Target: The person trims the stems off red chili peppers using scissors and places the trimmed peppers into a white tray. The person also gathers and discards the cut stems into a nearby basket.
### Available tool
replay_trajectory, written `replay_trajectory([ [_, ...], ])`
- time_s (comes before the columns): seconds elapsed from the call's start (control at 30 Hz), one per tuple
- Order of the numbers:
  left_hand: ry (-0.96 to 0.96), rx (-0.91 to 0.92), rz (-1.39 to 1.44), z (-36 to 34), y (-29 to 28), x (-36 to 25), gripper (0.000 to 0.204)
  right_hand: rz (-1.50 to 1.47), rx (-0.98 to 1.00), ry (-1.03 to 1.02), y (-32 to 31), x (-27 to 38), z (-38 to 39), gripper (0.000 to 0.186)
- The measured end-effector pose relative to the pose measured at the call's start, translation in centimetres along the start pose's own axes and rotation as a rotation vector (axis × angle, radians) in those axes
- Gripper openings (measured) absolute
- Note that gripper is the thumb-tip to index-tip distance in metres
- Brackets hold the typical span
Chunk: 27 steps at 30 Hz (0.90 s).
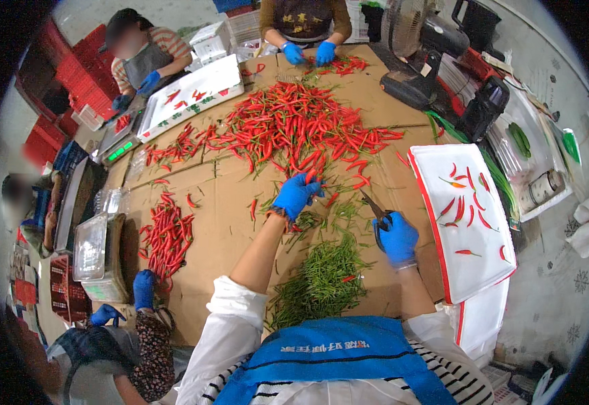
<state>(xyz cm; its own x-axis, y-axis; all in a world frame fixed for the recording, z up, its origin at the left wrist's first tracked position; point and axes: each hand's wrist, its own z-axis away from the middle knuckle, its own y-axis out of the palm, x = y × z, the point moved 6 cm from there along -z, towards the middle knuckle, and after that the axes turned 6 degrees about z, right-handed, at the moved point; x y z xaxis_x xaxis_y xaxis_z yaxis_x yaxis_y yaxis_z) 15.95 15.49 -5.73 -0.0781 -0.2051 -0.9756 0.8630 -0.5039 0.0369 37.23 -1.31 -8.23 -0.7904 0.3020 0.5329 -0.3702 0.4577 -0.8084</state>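
My left hand (294,198), in a blue glove, is closed on red chilies (311,172) just below a large heap of chilies (284,118) in the middle of the cardboard-covered table (227,209). My right hand (397,237), also blue-gloved, grips dark scissors (374,206), whose blades point up and left toward the held chilies, a short gap away. Cut green stems (315,283) lie in a mound below my hands, with loose stems scattered between them. At the right, a red-rimmed white tray (467,273) holds several loose chilies.
A co-worker (139,300) at lower left reaches toward another chili pile (166,239); others sit at upper left (142,64) and across (304,20). A scale (119,145), white box (193,77) and clear containers (95,253) line the left; a fan (409,54) stands upper right.
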Motion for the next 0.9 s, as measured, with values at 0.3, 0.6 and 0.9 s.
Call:
replay_trajectory([
  [0.3, 0.020, -0.005, 0.195, 8.3, 0.8, -3.8, 0.030, -0.289, 0.191, -0.231, -0.7, 8.8, 0.4, 0.042],
  [0.6, 0.028, -0.043, 0.140, 9.9, 0.6, -3.9, 0.031, -0.254, 0.262, -0.216, -0.4, 9.6, 0.9, 0.036],
  [0.9, 0.122, -0.165, -0.009, 9.5, 0.3, -3.3, 0.026, -0.262, 0.186, -0.258, -1.7, 10.6, 0.9, 0.038],
])
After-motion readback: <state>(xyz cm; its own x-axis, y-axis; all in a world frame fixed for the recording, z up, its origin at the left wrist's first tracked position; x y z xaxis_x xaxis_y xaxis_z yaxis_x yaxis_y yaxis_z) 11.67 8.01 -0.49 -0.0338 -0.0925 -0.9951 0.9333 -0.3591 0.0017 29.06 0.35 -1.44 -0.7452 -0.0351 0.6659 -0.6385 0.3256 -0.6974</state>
